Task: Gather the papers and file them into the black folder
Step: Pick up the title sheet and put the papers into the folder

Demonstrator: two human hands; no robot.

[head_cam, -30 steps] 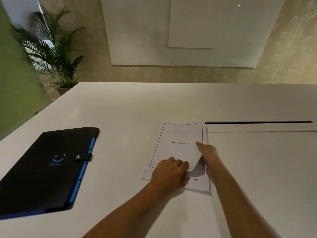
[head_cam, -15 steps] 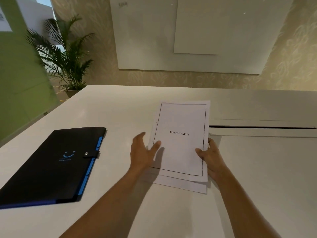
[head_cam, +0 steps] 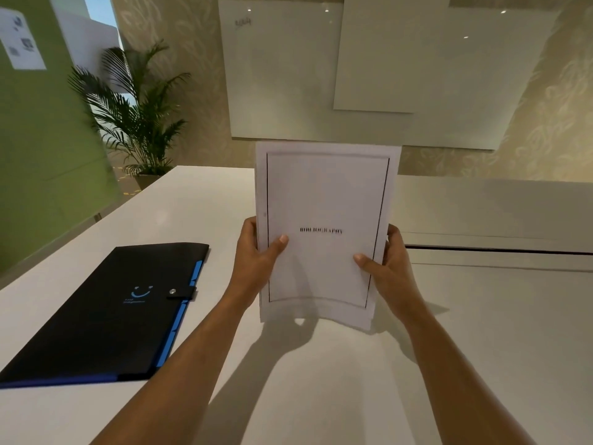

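A stack of white papers (head_cam: 324, 200), its top sheet bordered in black and titled BIBLIOGRAPHY, stands upright with its bottom edge on or just above the white table (head_cam: 481, 332). My left hand (head_cam: 256, 255) grips the stack's left edge, thumb on the front. My right hand (head_cam: 385, 261) grips the right edge the same way. The black folder (head_cam: 106, 313) lies flat and closed to the left, with a blue edge, a blue smiley mark and a snapped strap.
A long cable slot (head_cam: 500, 250) runs across the table to the right of the papers. A potted palm (head_cam: 138, 123) stands beyond the table's far left corner, beside a green wall. Whiteboards (head_cam: 369, 69) hang on the far wall.
The papers lay flat on the table, pressed and gathered by both hands. Now both hands have raised the stack upright, holding it by its side edges.
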